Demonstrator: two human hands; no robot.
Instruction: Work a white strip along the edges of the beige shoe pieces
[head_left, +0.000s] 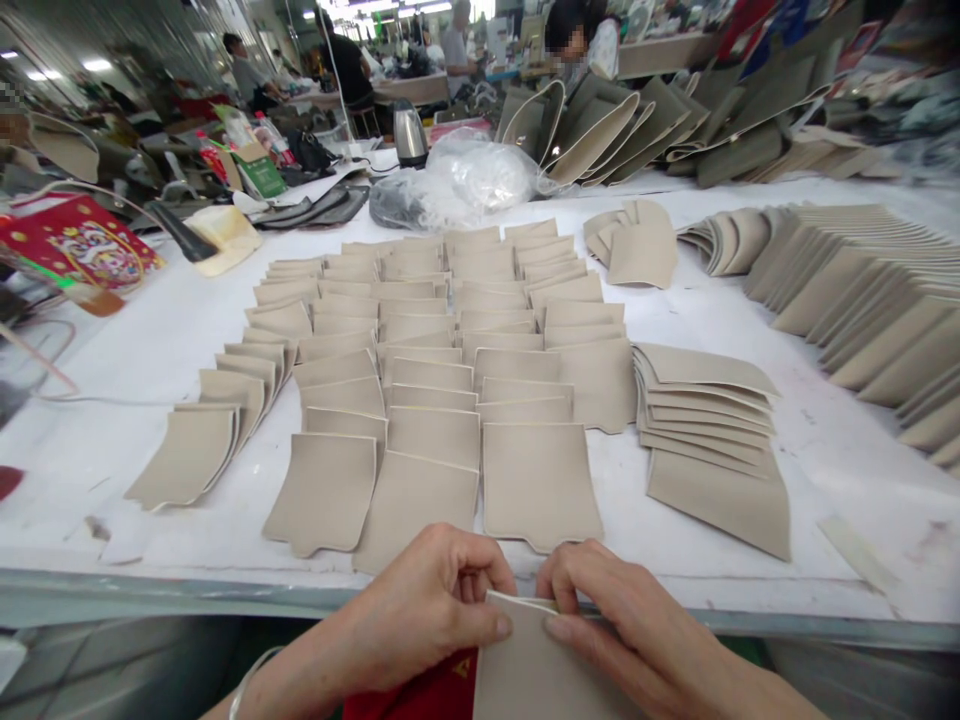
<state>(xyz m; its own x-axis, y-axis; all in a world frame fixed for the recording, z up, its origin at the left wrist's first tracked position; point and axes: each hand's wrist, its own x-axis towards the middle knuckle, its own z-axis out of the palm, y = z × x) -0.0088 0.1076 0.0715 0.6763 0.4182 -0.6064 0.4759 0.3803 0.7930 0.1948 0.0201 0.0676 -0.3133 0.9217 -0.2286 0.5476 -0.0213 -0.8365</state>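
Observation:
Close to my body, below the table's front edge, both hands grip a beige leather-like panel (551, 670). My left hand (442, 590) pinches its upper left corner between thumb and fingers. Along the same top edge, my right hand (615, 610) pinches it with the thumb in front and the fingers behind. Two layers show slightly parted at that edge; the panel's lower part runs out of view. Just beyond my hands, rows of similar beige panels (540, 480) overlap on the white-covered table (187, 545).
At the right lie a fanned pile of panels (716, 500) and a long stack (870, 290). Farther back are a clear plastic bag (480, 175), a kettle (409, 135) and dark green folded pieces (615, 125). A brush (184, 235) lies at left. Other people work in the background.

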